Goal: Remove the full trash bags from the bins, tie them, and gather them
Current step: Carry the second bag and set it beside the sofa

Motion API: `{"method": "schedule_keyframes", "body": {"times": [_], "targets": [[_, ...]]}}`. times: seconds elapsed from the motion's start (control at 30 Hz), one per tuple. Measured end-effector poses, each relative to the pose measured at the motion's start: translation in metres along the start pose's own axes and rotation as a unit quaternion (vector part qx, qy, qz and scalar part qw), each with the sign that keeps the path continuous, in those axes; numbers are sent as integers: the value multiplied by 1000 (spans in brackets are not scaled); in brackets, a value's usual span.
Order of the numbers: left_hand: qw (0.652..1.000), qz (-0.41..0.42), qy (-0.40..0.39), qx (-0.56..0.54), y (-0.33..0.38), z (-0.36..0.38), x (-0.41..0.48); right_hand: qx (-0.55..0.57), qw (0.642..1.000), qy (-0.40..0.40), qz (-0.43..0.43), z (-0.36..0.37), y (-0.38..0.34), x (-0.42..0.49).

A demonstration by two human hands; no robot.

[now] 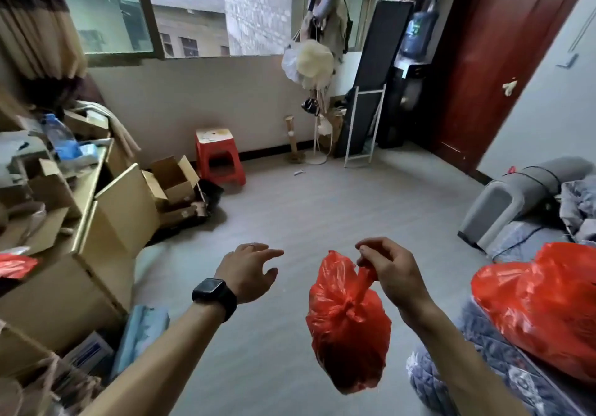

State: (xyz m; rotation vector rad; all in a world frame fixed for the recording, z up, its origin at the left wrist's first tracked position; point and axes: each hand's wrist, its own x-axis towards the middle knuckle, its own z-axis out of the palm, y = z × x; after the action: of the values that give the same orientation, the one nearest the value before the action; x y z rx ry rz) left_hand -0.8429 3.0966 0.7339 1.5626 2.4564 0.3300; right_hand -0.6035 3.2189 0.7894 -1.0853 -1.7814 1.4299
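Observation:
A small red trash bag (348,328), knotted at the top, hangs in the air over the grey floor. My right hand (392,270) pinches its twisted handle above the knot. My left hand (250,270), with a black watch on the wrist, hovers a little to the left of the bag, fingers spread and holding nothing. A second, bigger red bag (545,299) lies on the quilted bedding at the right edge. A scrap of red plastic (14,265) shows at the far left among the boxes.
Cardboard boxes (129,209) and a cluttered desk fill the left side. A red plastic stool (217,154) stands by the far wall under the window. A grey bin-like object (512,196) lies on its side at right. A dark red door (503,57) is at back right.

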Motion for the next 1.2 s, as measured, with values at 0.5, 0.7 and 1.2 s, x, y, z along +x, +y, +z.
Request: {"method": "schedule_keyframes", "body": {"times": [0.5, 0.7, 1.2], "targets": [[989, 150, -5, 10, 45, -20, 423, -1, 981, 187, 49, -105, 0, 332], [982, 184, -27, 23, 101, 6, 587, 13, 981, 178, 76, -158, 33, 467], [977, 188, -96, 13, 281, 66, 946, -29, 974, 142, 172, -345, 115, 807]]}}
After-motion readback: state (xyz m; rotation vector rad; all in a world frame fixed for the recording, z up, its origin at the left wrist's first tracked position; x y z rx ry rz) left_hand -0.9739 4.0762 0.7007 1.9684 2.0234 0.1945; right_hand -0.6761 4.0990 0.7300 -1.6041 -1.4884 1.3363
